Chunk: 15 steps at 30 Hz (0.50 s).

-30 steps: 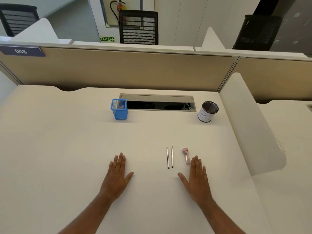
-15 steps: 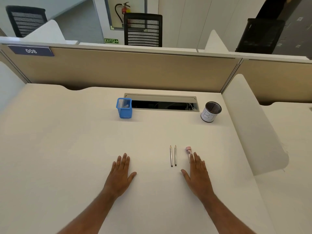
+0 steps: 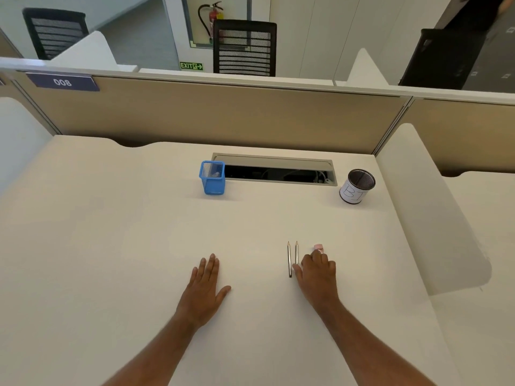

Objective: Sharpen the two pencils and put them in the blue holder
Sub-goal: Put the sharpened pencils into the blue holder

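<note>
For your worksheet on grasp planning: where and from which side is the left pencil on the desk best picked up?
Grip the left pencil around mid-shaft, coming from above with a pinch across its width. It lies flat on the desk, tip pointing away, with the other pencil close alongside and the right hand just beyond that, so the left hand, resting flat, probably has the freer approach.

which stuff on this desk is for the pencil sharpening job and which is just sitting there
For the job:
two pencils
pink sharpener, under the right hand fingers
blue holder
left hand, flat on the desk

Just there:
round black mesh cup with a white label
cable slot
</note>
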{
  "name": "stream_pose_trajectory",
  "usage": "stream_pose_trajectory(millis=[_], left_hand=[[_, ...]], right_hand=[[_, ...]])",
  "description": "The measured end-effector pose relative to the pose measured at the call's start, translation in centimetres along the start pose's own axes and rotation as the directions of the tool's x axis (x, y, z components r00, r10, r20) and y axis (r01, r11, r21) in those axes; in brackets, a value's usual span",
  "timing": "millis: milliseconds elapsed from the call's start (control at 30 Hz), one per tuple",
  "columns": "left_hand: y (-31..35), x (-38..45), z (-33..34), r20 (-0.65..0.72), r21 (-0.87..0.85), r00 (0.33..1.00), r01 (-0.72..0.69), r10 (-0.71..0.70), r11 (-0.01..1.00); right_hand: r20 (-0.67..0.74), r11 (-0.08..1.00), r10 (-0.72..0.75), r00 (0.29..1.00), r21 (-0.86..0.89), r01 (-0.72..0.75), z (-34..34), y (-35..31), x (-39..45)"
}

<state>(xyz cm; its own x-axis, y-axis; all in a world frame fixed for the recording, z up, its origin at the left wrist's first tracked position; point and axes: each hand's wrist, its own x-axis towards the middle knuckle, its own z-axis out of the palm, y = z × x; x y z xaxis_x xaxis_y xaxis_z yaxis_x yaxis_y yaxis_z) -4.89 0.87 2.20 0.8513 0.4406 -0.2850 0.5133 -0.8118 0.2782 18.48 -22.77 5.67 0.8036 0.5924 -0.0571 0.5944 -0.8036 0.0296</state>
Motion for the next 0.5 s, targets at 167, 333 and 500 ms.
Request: stream_pose_trajectory(millis=[167,333,500], left_hand=[[-0.4,-0.1,0.4,-0.041,-0.005,0.999,-0.019,0.019,1.0],[-0.7,-0.1,0.8,-0.062,0.003,0.997,-0.049,0.049,0.999],[-0.6,-0.4,0.7,-0.081,0.043,0.995,-0.056,0.059,0.998]], right_hand=[[0.1,0.996,0.09,0.991,0.021,-0.092,0.1,-0.8,1.6],[0.098,0.997,0.071,0.993,0.007,-0.072,0.6,-0.7,2.6],[0.004,0.999,0.037,0.999,-0.001,-0.037,-0.6,-0.8,4.1]])
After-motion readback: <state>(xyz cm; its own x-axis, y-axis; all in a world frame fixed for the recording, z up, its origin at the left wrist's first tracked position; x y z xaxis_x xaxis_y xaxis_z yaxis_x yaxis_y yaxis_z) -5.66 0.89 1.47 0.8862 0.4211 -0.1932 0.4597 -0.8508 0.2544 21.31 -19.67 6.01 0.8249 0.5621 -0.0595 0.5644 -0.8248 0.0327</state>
